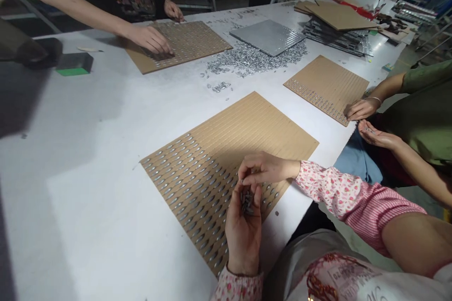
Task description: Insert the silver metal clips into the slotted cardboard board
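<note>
My left hand (244, 240) is cupped palm up above the near edge of a brown grooved board (247, 122), holding a small heap of grey oval pieces (248, 201). Just over its fingertips is my right hand (263, 168), thumb and forefinger pinched together at the heap; whatever lies between those fingertips is too small to make out. Rows of the same shiny pieces (180, 182) cover the left and lower part of the board. The upper right part shows bare grooves.
A loose pile of pieces (247, 59) lies beyond the board, beside a grey panel (270, 36). Two people work at other brown boards (326, 82), at the far left and the right. A green-and-black block (75, 64) sits at the left; stacked panels (339, 14) stand far right.
</note>
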`<state>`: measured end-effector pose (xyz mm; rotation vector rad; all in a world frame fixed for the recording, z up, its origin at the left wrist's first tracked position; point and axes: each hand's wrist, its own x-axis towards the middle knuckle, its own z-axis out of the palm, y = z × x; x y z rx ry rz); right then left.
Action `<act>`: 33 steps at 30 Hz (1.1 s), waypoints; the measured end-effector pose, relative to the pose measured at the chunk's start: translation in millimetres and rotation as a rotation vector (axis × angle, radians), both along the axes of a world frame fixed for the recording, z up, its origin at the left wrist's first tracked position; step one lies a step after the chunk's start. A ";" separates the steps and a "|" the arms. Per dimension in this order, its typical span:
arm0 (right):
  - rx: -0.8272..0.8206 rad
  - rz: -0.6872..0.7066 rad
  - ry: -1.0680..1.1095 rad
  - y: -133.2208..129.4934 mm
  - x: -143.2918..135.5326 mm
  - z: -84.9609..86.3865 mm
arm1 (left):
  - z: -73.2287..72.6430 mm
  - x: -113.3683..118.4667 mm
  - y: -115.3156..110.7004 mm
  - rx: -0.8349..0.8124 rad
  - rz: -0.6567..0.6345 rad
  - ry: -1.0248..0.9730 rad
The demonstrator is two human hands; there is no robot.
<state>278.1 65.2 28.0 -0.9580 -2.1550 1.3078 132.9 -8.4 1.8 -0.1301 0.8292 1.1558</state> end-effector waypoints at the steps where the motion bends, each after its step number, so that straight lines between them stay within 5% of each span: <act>1: 0.068 0.067 -0.033 1.1 -0.3 3.4 | 0.5 -0.2 0.2 -0.002 0.011 -0.020; 4: 0.159 0.109 -0.094 4.8 -1.0 7.2 | 1.6 -1.2 -0.1 -0.002 0.002 -0.042; 9: 0.057 -0.158 -0.114 25.4 -1.4 -12.7 | 1.2 -3.6 -4.5 0.003 -0.102 -0.033; 14: 0.181 -0.095 -0.317 43.3 -11.1 -35.8 | 0.0 -4.8 -4.9 0.019 -0.159 -0.113; 25: 0.403 -0.088 -0.387 43.3 -22.8 -48.6 | -3.4 -3.2 -6.4 0.046 -0.124 -0.069; 28: 0.341 -0.141 -0.316 42.3 -20.1 -46.6 | -3.2 -3.3 -5.5 0.038 -0.097 -0.039; 33: -0.085 -0.087 -0.022 22.1 -2.8 -20.9 | -3.3 -2.3 -2.7 0.053 -0.035 -0.006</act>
